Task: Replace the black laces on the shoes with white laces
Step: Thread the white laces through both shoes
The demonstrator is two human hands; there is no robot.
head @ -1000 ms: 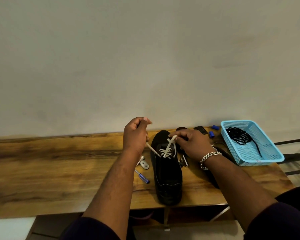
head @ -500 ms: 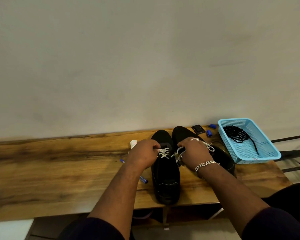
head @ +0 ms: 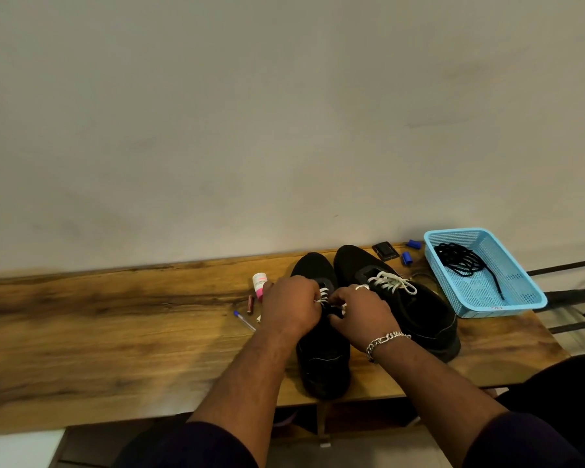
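In the head view, two black shoes stand side by side on the wooden bench [head: 115, 332]. The left shoe [head: 323, 363] has its toe toward the wall and a white lace [head: 323, 293] threaded through its eyelets. Both hands meet over that lacing. The left hand [head: 293, 307] is curled with its fingers pinching the white lace at the eyelets; half a second ago it sat a little further left, and a second ago it was raised, pulling a lace end up and away. The right hand [head: 363, 314], with a ring and a chain bracelet [head: 387, 341] at the wrist, has closed in from the right shoe's side and now curls around the lace end beside the left hand, fingers clenched on it.

The right shoe [head: 416, 309] lies just beside, already fitted with its own white lace [head: 392, 282], tied. The removed black laces [head: 463, 261] rest coiled in the blue basket [head: 520, 300] at the bench's right end, unchanged. A small white-and-pink bottle [head: 259, 282], a pen [head: 245, 320] and blue caps [head: 406, 257] lie nearby.
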